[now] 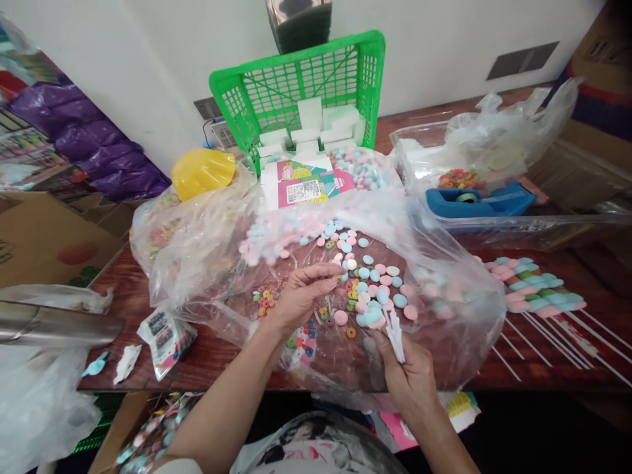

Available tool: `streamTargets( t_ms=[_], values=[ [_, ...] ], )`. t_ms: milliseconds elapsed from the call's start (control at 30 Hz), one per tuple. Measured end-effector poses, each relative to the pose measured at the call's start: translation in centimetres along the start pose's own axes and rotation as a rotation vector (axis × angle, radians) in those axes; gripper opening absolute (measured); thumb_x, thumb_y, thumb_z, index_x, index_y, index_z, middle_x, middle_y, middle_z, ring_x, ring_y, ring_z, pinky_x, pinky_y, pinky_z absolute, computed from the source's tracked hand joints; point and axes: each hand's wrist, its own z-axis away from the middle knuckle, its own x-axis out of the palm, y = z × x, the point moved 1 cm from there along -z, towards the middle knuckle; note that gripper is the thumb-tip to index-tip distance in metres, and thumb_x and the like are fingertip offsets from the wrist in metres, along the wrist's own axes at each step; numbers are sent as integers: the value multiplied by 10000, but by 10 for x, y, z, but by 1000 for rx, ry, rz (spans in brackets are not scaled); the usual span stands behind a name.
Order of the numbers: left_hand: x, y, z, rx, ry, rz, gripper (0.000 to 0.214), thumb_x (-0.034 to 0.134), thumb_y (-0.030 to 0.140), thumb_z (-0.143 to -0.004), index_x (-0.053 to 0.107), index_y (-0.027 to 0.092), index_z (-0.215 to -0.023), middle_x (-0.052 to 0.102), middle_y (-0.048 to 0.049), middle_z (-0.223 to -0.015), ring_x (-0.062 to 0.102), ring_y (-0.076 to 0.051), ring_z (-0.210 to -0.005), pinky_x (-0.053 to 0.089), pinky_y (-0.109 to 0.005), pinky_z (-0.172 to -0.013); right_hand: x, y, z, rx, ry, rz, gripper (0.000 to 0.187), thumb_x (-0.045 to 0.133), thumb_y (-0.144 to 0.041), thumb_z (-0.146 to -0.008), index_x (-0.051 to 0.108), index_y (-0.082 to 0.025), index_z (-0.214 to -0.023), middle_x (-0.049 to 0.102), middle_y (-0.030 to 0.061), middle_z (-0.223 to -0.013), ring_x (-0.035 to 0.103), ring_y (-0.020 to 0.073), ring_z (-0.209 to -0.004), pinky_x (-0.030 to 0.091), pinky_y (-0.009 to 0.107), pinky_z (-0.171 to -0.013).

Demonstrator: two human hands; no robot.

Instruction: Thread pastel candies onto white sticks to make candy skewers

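Note:
My right hand point(412, 372) is closed on a small bundle of white lollipop sticks point(395, 336) that point up and away from me. Blue and pink candies point(370, 317) lie right at its fingertips; whether they are on the sticks I cannot tell. Above the loose candy, my left hand point(307, 291) pinches with thumb and forefinger; something tiny may be between the tips, but it is too small to name. Around both hands, pink, blue and white candy discs point(382, 280) and small coloured candy rings point(351, 332) are scattered on a clear plastic bag point(444, 329).
Finished-looking candy skewers point(538, 286) lie at right, their sticks toward me. Behind stand a blue tape dispenser point(478, 201), a green crate point(296, 62) with white boxes, and a yellow bowl point(202, 173) on bagged candy. A small packet point(165, 339) and a metal cylinder point(59, 324) lie left.

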Motion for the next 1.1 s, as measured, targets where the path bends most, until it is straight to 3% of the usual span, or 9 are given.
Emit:
streamTargets(
  t_ms=[133,267,367,567,633,700,767,867,1100],
  values=[
    [14,-1,2,-33,73,203,221,813,224,-639,772,173,-850,741,-61,-829,596,-85,-566,490,-229,-587,5,-7,-3,74,-85,-64,171,485,-135,-870,620,-184,-777,499,-52,-556,466,96,-479,382,192,-480],
    [19,-8,2,-2,107,204,196,817,248,-636,774,182,-816,732,-40,-741,558,-74,-511,455,-209,-516,5,-10,-6,88,-126,-57,175,477,-160,-882,642,-190,-834,473,-56,-554,436,97,-483,361,193,-475],
    [17,-9,2,88,87,82,154,791,268,-671,778,194,-806,725,-36,-756,567,-83,-532,454,-211,-516,4,-9,-7,113,-157,12,195,469,-171,-881,652,-191,-818,475,-50,-547,431,106,-487,352,203,-476],
    [11,-5,6,366,64,-338,90,766,210,-698,786,217,-785,731,-62,-812,657,-176,-797,520,-299,-766,-2,-1,-5,145,-204,140,233,472,-213,-872,702,-183,-890,598,-10,-609,534,145,-540,419,238,-536],
    [13,-9,10,309,25,-330,62,772,217,-693,781,193,-749,725,-70,-798,660,-174,-770,524,-294,-739,-4,3,-1,130,-202,126,245,487,-219,-867,711,-179,-957,635,4,-670,578,156,-590,447,243,-571],
    [15,-17,14,155,29,-177,143,792,246,-671,771,171,-791,701,-56,-748,643,-146,-665,516,-254,-612,-4,6,3,127,-188,69,246,512,-237,-866,710,-176,-999,600,-7,-637,563,147,-570,443,235,-551],
    [18,-27,17,13,74,30,438,825,262,-626,718,194,-1045,662,-8,-699,578,-98,-517,456,-208,-478,-1,10,6,139,-153,12,226,553,-269,-863,712,-172,-991,525,-32,-563,505,128,-500,414,222,-494],
    [22,-37,20,-27,110,199,811,861,230,-567,536,248,-1310,615,52,-656,511,-59,-467,412,-179,-464,8,12,8,175,-70,-48,186,584,-298,-871,710,-166,-906,482,-48,-518,450,108,-442,382,211,-439],
    [30,-38,31,89,90,125,617,831,228,-632,604,215,-1205,617,48,-664,583,-84,-638,464,-211,-685,23,-1,3,73,-14,-73,245,536,-221,-866,625,-174,-642,463,-45,-494,438,99,-448,394,221,-476]
  ],
)
